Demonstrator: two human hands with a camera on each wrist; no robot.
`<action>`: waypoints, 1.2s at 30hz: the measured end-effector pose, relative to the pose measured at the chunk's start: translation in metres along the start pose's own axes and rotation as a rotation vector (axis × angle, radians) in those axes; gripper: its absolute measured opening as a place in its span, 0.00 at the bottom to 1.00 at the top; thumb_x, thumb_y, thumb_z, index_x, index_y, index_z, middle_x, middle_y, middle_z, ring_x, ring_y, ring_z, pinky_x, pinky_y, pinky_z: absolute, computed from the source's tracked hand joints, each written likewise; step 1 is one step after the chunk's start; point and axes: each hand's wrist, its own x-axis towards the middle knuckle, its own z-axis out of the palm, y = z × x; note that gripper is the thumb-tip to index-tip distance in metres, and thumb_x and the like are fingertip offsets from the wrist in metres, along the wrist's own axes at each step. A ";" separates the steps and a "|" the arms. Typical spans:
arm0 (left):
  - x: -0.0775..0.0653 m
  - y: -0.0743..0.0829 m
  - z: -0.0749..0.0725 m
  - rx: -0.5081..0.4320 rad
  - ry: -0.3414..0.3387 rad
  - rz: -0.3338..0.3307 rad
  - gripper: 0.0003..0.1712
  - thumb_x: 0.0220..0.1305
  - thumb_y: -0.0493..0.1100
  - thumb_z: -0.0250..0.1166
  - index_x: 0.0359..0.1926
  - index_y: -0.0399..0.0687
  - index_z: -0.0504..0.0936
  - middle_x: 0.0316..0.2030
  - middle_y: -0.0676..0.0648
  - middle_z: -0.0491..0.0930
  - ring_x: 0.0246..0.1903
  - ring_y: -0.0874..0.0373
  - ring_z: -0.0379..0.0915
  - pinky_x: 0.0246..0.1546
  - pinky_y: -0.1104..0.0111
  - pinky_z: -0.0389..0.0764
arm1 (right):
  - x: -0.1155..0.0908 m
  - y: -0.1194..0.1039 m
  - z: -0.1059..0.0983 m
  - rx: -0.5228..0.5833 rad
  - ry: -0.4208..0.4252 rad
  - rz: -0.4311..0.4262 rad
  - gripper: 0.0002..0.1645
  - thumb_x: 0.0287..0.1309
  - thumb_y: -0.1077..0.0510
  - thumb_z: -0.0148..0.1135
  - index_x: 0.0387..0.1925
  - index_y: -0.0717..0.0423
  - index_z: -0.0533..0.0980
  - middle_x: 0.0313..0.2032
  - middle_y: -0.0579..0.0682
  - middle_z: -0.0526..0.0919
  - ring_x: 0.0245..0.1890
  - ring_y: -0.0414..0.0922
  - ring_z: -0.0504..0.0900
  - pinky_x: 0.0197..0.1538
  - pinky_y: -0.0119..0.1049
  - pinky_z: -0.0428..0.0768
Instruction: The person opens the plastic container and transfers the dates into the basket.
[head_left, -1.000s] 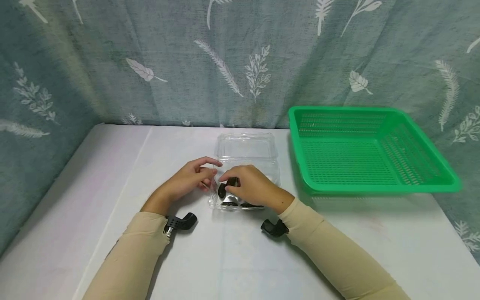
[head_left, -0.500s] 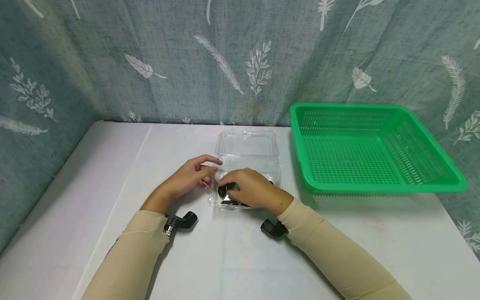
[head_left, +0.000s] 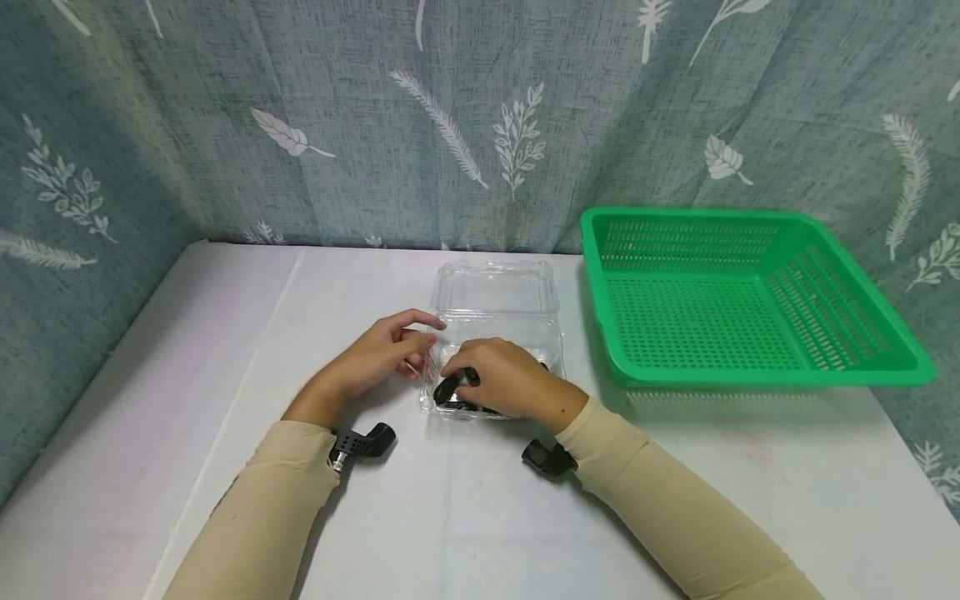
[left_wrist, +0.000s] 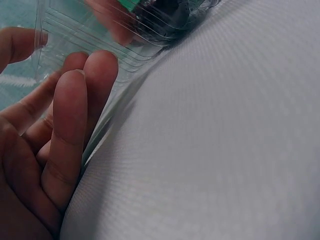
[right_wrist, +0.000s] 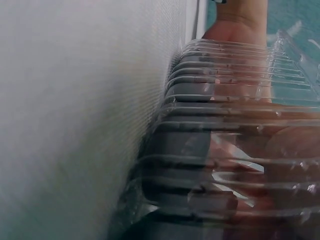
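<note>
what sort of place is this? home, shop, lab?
Likely a makeshift indoor recording station; whether home or lab, can't tell. Leaf-print fabric hangs like a backdrop behind the white table, and black wrist devices suggest filming gear.

The leftmost dark piece point(head_left: 447, 389) — steeper in the head view earlier — now slants in the clear box point(head_left: 517, 327).

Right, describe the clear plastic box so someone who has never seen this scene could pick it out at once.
Find the big green basket on the white tabletop. Left of it lies the box, its lid open toward the curtain, the right hand in it. Unlike the green basket, it is see-through, with dark pieces inside.
</note>
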 end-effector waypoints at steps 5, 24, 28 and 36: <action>0.001 0.001 0.000 0.005 0.006 0.012 0.21 0.74 0.44 0.56 0.65 0.46 0.72 0.26 0.50 0.74 0.26 0.63 0.73 0.30 0.69 0.83 | -0.002 -0.002 -0.002 -0.012 0.008 0.013 0.13 0.58 0.61 0.69 0.45 0.50 0.86 0.42 0.45 0.86 0.41 0.40 0.82 0.45 0.35 0.80; 0.002 0.002 -0.003 0.030 0.009 0.023 0.22 0.74 0.46 0.57 0.65 0.45 0.72 0.26 0.50 0.74 0.26 0.63 0.73 0.32 0.68 0.82 | -0.004 -0.007 -0.008 -0.117 0.067 0.018 0.06 0.59 0.61 0.67 0.37 0.47 0.84 0.36 0.40 0.87 0.34 0.38 0.81 0.36 0.35 0.79; 0.000 0.001 -0.003 0.031 0.009 0.019 0.22 0.74 0.46 0.57 0.65 0.45 0.72 0.26 0.50 0.75 0.26 0.63 0.73 0.32 0.68 0.82 | -0.007 -0.009 -0.012 -0.124 0.090 -0.001 0.09 0.60 0.60 0.68 0.42 0.47 0.85 0.40 0.40 0.88 0.37 0.39 0.84 0.37 0.35 0.81; 0.003 -0.002 0.002 0.020 -0.004 0.024 0.22 0.73 0.43 0.55 0.65 0.44 0.72 0.26 0.51 0.74 0.26 0.64 0.73 0.31 0.68 0.82 | -0.022 -0.014 -0.028 -0.040 0.198 -0.051 0.13 0.59 0.62 0.69 0.45 0.47 0.87 0.40 0.42 0.88 0.35 0.37 0.82 0.36 0.28 0.78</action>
